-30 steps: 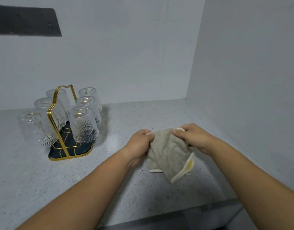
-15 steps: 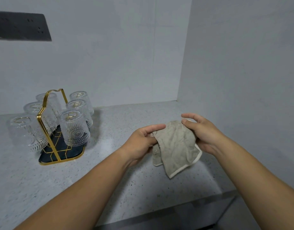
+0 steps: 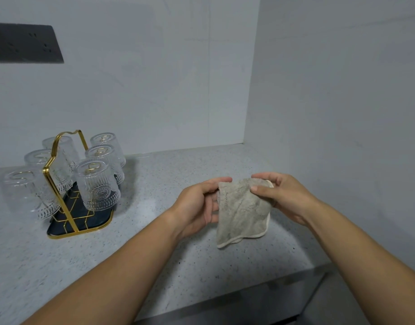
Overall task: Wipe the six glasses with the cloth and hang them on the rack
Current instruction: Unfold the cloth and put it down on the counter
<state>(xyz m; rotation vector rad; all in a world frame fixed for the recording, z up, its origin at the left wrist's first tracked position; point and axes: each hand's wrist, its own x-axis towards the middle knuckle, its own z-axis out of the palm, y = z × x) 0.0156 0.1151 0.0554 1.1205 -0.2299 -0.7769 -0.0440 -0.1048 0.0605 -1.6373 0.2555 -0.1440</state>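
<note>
A grey-beige cloth [image 3: 243,211] with a pale hem hangs folded above the speckled counter, pinched at its top edge between both hands. My left hand [image 3: 197,205] grips its left corner and my right hand [image 3: 284,198] holds its right corner with thumb and fingers. At the left stands a gold wire rack [image 3: 59,184] on a dark tray base [image 3: 84,221]. Several ribbed clear glasses hang upside down on its pegs, the nearest glass [image 3: 97,185] facing me; those on the rack's left side look faint and blurred.
The grey speckled counter [image 3: 155,266] runs from the back wall to a front edge with a metal strip [image 3: 248,303] below. A white side wall [image 3: 342,113] closes the right. A dark socket panel [image 3: 23,43] sits high on the back wall.
Both hands have lifted and spread the cloth, which now hangs flatter and more unfolded. The view has shifted slightly; the rack and glasses have not moved.
</note>
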